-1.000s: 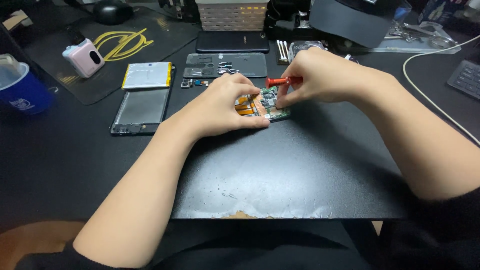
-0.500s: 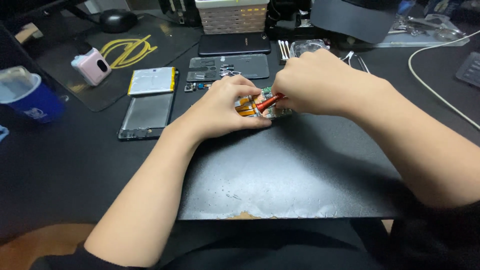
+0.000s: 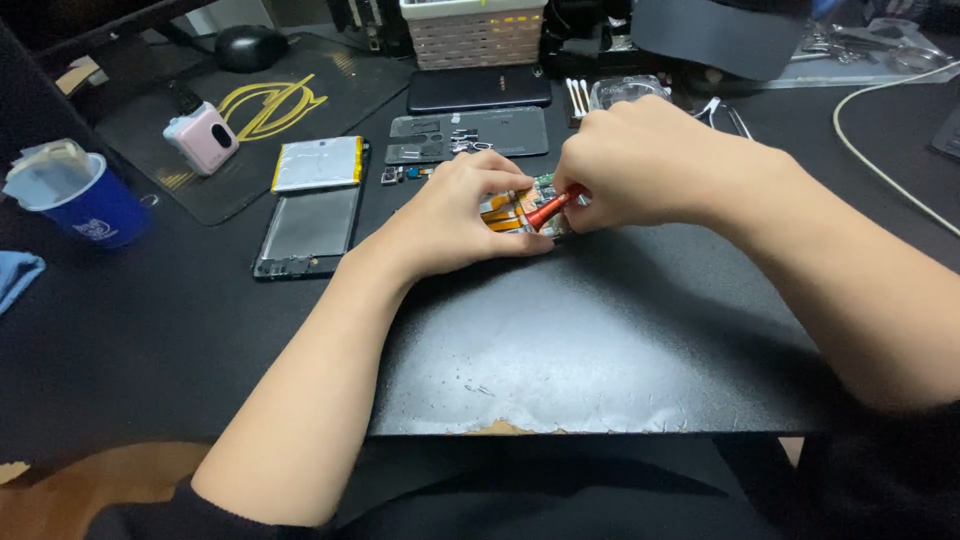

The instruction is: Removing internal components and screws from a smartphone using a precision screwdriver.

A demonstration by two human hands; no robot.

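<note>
My left hand (image 3: pixel 455 215) pins a small green circuit board with orange flex strips (image 3: pixel 512 208) down on the black work mat (image 3: pixel 600 340). Only a sliver of the board shows between my fingers. My right hand (image 3: pixel 650 165) grips a red-handled screwdriver (image 3: pixel 548 207) whose tip points down at the board. Both hands meet over the mat's far edge.
A phone frame (image 3: pixel 305 232) and a silver battery (image 3: pixel 316 163) lie left of the hands. Behind them are a dark back cover (image 3: pixel 470 133), a black phone (image 3: pixel 478 88) and small loose parts. A blue cup (image 3: pixel 80 200), a pink device (image 3: pixel 200 137), a basket (image 3: pixel 473 30) and a white cable (image 3: pixel 880 150) ring the desk.
The red screwdriver has tilted from lying level above the board to pointing down into it. My view has shifted, so the desk items sit further right.
</note>
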